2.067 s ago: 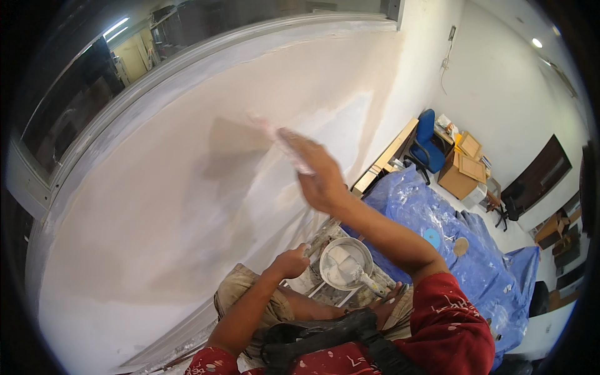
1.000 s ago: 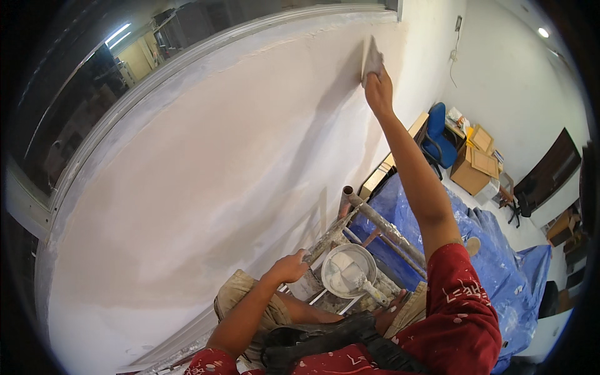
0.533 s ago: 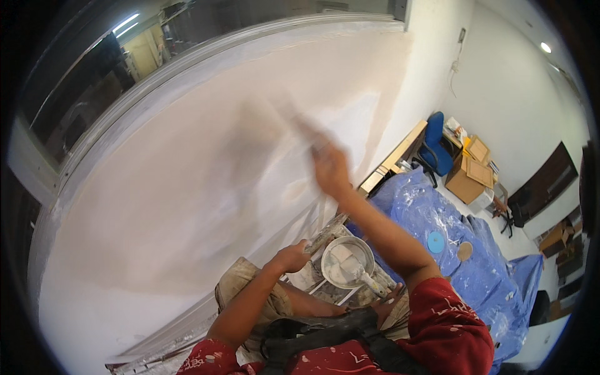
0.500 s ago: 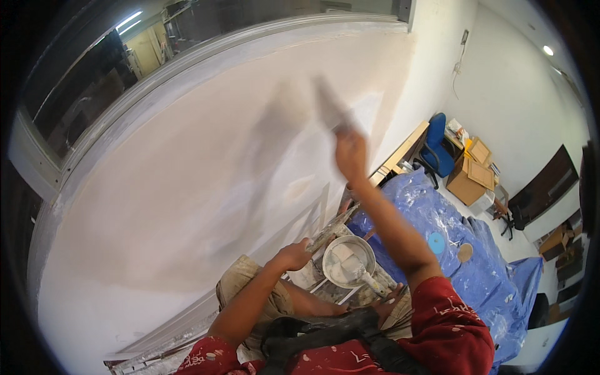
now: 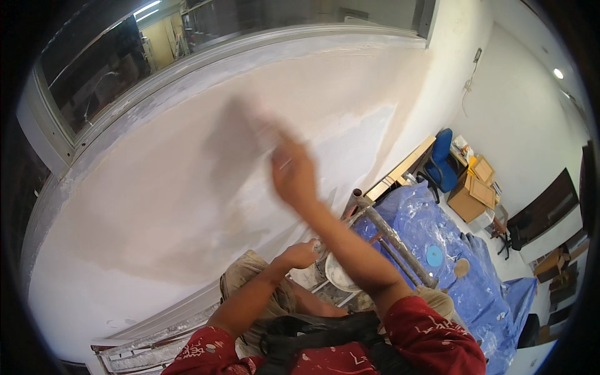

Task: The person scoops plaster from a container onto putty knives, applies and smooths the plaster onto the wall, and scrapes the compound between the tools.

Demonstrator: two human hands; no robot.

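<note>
My right hand (image 5: pixel 294 172), blurred by motion, is closed on a flat pale tool (image 5: pixel 265 122), also smeared, over the patchy beige-and-white wall (image 5: pixel 144 187) below the window. The tool casts a shadow on the plaster; whether it touches cannot tell. My left hand (image 5: pixel 297 255) is closed on a plaster-streaked scaffold rail (image 5: pixel 325 240) low beside the wall. A white bucket of pale paste (image 5: pixel 336 275) is partly hidden behind my right forearm.
Scaffold pipes (image 5: pixel 390 228) stand to the right. Beyond lies a crumpled blue tarp (image 5: pixel 475 300); at the back are a blue chair (image 5: pixel 444 162), cardboard boxes (image 5: pixel 469 200) and a dark door (image 5: pixel 544 206).
My right hand reached up and right near the window corner about a second ago and has swept back down and left with the tool. My left hand stays low.
</note>
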